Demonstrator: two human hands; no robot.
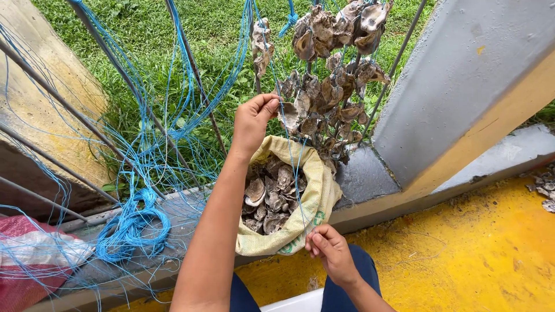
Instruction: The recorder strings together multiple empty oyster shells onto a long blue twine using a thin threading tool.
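Observation:
My left hand (252,120) is raised above a yellowish woven sack (315,202) and pinches an oyster shell (288,115) at the low end of a hanging cluster of strung shells (329,86). My right hand (330,249) sits lower, at the sack's near rim, fingers closed on a thin blue string (302,196) that runs up toward the cluster. The sack stands open and holds several loose oyster shells (272,196).
Tangled blue twine (134,225) hangs from metal rods (191,69) and coils on the concrete ledge at left. A grey and yellow pillar (462,98) rises at right. Yellow floor (480,254) lies below, with loose shells (543,188) at far right. Grass (214,34) lies beyond.

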